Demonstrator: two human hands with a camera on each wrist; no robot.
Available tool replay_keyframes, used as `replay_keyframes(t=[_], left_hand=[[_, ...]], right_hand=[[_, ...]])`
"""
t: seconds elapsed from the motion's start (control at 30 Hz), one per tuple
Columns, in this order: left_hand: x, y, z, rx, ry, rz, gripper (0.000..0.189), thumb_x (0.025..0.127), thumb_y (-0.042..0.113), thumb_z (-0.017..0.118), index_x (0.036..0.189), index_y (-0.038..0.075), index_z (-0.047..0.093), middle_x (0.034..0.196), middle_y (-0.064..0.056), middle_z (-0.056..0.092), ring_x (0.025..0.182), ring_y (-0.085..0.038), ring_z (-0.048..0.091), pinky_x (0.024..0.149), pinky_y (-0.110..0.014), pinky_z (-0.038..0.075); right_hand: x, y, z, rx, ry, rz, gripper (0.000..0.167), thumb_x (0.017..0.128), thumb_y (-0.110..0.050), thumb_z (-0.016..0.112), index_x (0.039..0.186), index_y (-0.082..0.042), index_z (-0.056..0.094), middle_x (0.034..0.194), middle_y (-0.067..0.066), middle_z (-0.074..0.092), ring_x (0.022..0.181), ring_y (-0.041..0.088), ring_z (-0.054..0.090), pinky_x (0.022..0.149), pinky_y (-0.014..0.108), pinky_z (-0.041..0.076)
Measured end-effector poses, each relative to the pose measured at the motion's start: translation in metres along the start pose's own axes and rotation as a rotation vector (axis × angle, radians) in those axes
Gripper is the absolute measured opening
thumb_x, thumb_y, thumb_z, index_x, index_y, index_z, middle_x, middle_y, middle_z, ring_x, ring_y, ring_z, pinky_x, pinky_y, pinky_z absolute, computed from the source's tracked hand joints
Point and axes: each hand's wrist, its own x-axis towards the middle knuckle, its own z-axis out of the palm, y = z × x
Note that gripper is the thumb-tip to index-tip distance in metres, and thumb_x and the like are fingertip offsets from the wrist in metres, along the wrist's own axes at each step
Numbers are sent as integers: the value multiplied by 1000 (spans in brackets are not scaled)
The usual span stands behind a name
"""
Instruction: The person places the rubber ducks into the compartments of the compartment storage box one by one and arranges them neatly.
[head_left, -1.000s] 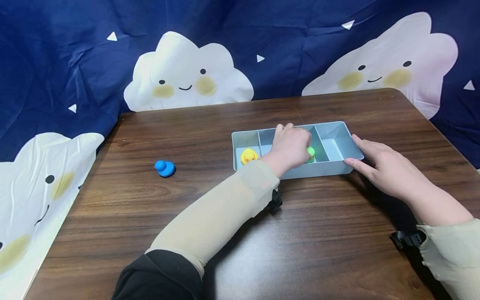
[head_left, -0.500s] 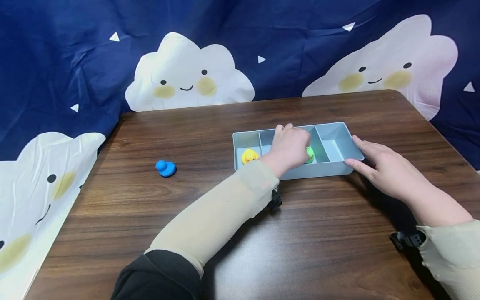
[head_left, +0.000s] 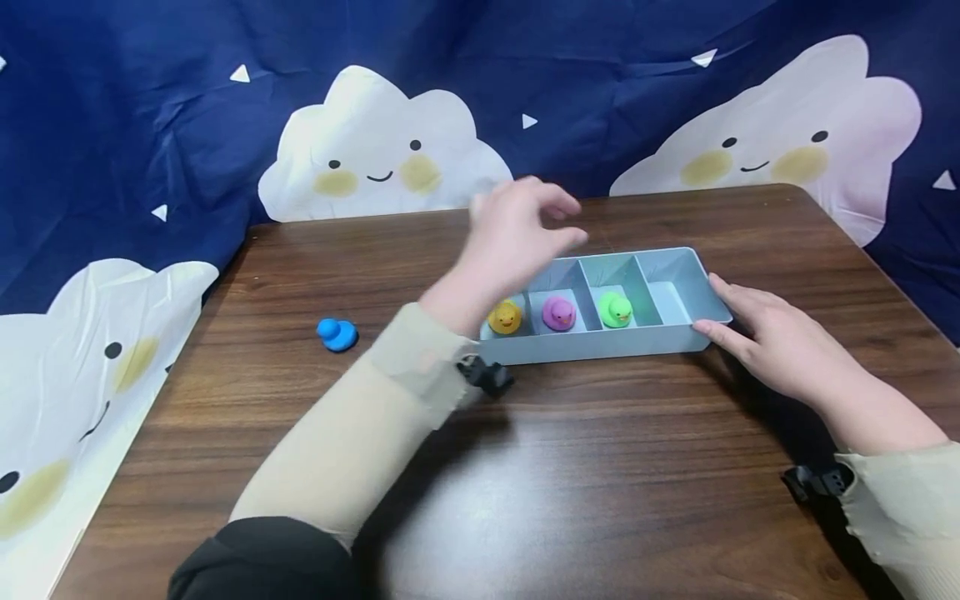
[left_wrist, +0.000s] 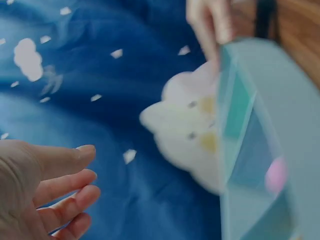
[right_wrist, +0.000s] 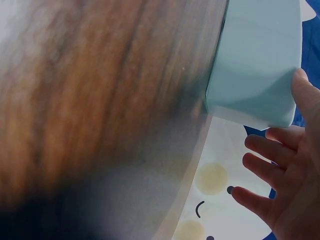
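My left hand (head_left: 512,237) is raised over the left part of a light blue divided box (head_left: 600,342), thumb and fingers apart and nothing between them. Three rubber ducks sit one to a compartment: yellow (head_left: 506,318), purple (head_left: 558,314) and green (head_left: 616,311), from left to right. The rightmost compartment holds nothing. At the box's right end, my right hand (head_left: 780,340) holds the front corner between thumb and forefinger; its other fingers (right_wrist: 262,170) hang loose in the right wrist view. A blue rubber duck (head_left: 337,335) stands on the table to the left.
The box rests on a dark wood-grain table (head_left: 600,467). Behind the table hangs a navy cloth (head_left: 570,50) with smiling clouds and small white triangles. A black strap device (head_left: 486,375) is worn on the left wrist.
My left hand has let go of the green duck and lifted up and leftward out of the box, baring the purple and green ducks. My right hand stays at the box corner.
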Motion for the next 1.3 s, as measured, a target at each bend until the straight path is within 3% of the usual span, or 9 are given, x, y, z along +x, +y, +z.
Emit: replay_keyframes(t=[0.1, 0.2, 0.33, 0.43, 0.53, 0.67, 0.93, 1.03, 1.3], left_hand=[[-15, -27, -34, -60, 106, -15, 28, 86, 37, 77, 110, 23, 75, 103, 12, 68, 106, -9, 54, 100, -32, 23], [-33, -60, -64, -55, 191, -61, 29, 84, 33, 79, 109, 19, 76, 106, 9, 70, 109, -10, 55, 102, -35, 22], [-58, -111, -91, -62, 242, -189, 33, 84, 34, 79, 110, 15, 76, 111, 3, 70, 112, -14, 58, 105, -39, 21], [-79, -148, -93, -115, 235, -317, 37, 84, 36, 79, 112, 12, 74, 112, -3, 71, 108, -18, 61, 102, -37, 31], [-101, -179, -86, -167, 200, -420, 39, 85, 33, 79, 114, 10, 71, 113, -9, 70, 106, -22, 61, 91, -38, 43], [-124, -208, -71, -184, 133, -439, 39, 86, 23, 78, 120, 7, 68, 118, -15, 66, 110, -29, 60, 90, -43, 44], [-134, -233, -47, -201, -132, -363, 51, 88, 1, 71, 138, 7, 57, 133, -17, 59, 124, -34, 53, 101, -51, 39], [-134, -235, -44, -204, -146, -369, 48, 89, 0, 69, 135, 7, 59, 131, -16, 60, 123, -32, 54, 100, -50, 40], [-132, -232, -43, -183, -104, -419, 32, 91, 6, 69, 122, 8, 67, 118, -12, 66, 111, -28, 58, 95, -47, 44]], right_hand=[[3, -2, 1, 6, -6, -7, 75, 99, -46, 56, 155, -5, 27, 148, 32, 34, 135, 51, 30, 104, 67, 24], [4, -3, 1, 7, -18, -2, 76, 99, -47, 55, 156, -7, 25, 149, 33, 33, 135, 52, 30, 104, 67, 23], [1, 0, -1, 6, -23, 18, 77, 99, -46, 56, 156, -7, 22, 149, 34, 33, 135, 52, 28, 104, 68, 22], [-3, 5, -1, -1, -17, 37, 77, 99, -45, 56, 156, -6, 21, 148, 34, 32, 135, 53, 27, 104, 68, 20], [-8, 9, -3, -8, -15, 58, 77, 100, -45, 54, 156, -5, 18, 149, 36, 30, 136, 55, 25, 105, 68, 17], [-12, 14, -4, -8, -3, 65, 76, 101, -43, 54, 156, -5, 17, 149, 36, 28, 136, 54, 23, 107, 67, 14], [-16, 23, -2, -11, 19, 59, 76, 101, -42, 55, 157, -7, 17, 148, 36, 29, 136, 54, 24, 108, 66, 13], [-15, 24, 0, -13, 16, 65, 77, 101, -43, 54, 157, -8, 16, 148, 36, 29, 136, 55, 24, 107, 67, 13], [-13, 20, -1, -36, 22, 64, 76, 101, -41, 55, 156, -4, 17, 147, 38, 28, 134, 56, 24, 107, 68, 14]])
